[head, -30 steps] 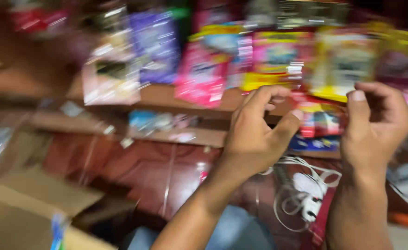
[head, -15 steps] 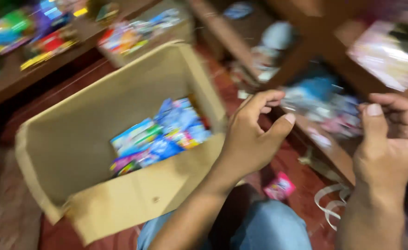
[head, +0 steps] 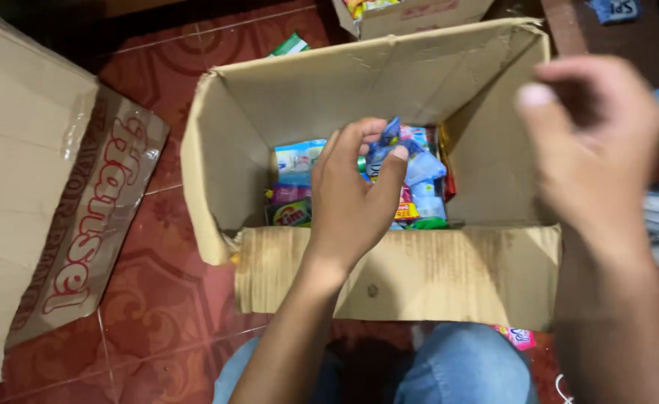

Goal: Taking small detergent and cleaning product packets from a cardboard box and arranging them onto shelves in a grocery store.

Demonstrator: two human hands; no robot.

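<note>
Left hand (head: 352,198), seen from above, reaches down into an open cardboard box (head: 419,273). Its thumb and curled fingers (head: 359,135) pinch a small blue sachet (head: 384,142), which stands up between the fingertips, just above the layer of packets on the box floor. The grip is narrow and closed on the sachet. The back of the hand faces the camera; the wrist is bent slightly, and the forearm runs from the lower edge of the view up over the near wall of the box.

Right hand (head: 595,150) hovers higher, above the right wall of the box, blurred and close to the camera. Its fingers are loosely curled with the thumb stretched toward the left; whether it holds anything cannot be told.

The box floor carries mixed sachets (head: 296,179) in light blue, pink, yellow and green, lying flat and overlapping, directly beneath the held one. A second cardboard box (head: 38,194) lies on its side well to the left on the red tiled floor (head: 157,299). Blue-trousered knees (head: 457,366) show below the near wall.
</note>
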